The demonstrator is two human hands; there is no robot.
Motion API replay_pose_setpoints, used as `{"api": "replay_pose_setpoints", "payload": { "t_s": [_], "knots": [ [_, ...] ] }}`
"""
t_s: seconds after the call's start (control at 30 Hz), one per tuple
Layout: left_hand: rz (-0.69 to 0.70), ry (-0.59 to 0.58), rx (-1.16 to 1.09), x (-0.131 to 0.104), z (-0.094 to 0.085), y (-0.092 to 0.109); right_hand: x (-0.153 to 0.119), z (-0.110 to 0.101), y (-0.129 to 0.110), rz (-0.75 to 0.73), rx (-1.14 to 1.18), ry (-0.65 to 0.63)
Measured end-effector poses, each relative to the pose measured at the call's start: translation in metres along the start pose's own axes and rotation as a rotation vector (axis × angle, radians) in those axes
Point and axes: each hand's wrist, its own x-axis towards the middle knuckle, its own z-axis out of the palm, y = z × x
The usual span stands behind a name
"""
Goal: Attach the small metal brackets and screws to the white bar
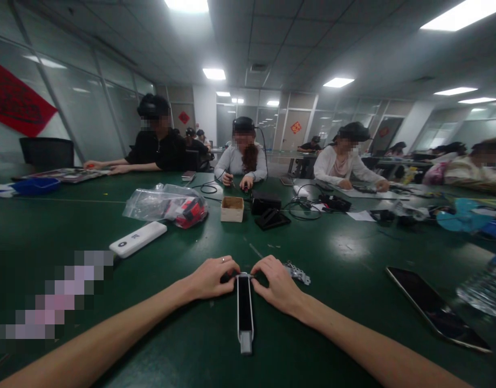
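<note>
A long, narrow white casing with a black middle (245,307) lies on the green table, pointing toward me. Its near end carries a pale grey block. My left hand (214,276) pinches the far end of this casing from the left, fingers curled and a ring on one of them. From the right, my right hand (277,283) closes thumb and fingers on the same end. The small parts right at the fingertips are too dark and small to make out. Just beyond my right hand rest some silvery metal pieces (300,273), partly hidden by it.
On the left are a white oblong device (138,238) and a clear plastic bag (167,205) with red and black contents. Ahead stand a small open box (232,209) and black equipment (266,205) with cables. A phone (434,307) and clear bottle (486,288) lie right. Several people sit opposite.
</note>
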Motion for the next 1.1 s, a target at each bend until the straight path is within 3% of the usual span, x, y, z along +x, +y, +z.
{"api": "replay_pose_setpoints", "payload": {
  "t_s": [0.53, 0.7, 0.8, 0.9, 1.0, 1.1],
  "knots": [
    [0.009, 0.020, 0.013, -0.001, 0.002, -0.001, 0.000, -0.003, -0.006, -0.016, -0.091, -0.067],
    [0.004, 0.018, 0.020, 0.000, 0.003, -0.002, 0.013, -0.029, -0.005, -0.185, -0.242, -0.184],
    [0.006, 0.002, 0.008, 0.001, 0.001, -0.001, 0.024, -0.062, 0.008, -0.168, -0.299, -0.185],
    [0.002, -0.008, 0.004, 0.002, -0.001, 0.001, 0.030, -0.089, 0.030, -0.057, -0.404, -0.212],
    [-0.003, -0.014, 0.003, 0.003, -0.003, 0.001, 0.027, -0.098, 0.054, 0.056, -0.445, -0.347],
    [0.002, -0.011, 0.002, 0.002, -0.003, 0.001, 0.022, -0.093, 0.071, 0.132, -0.420, -0.463]
  ]
}}
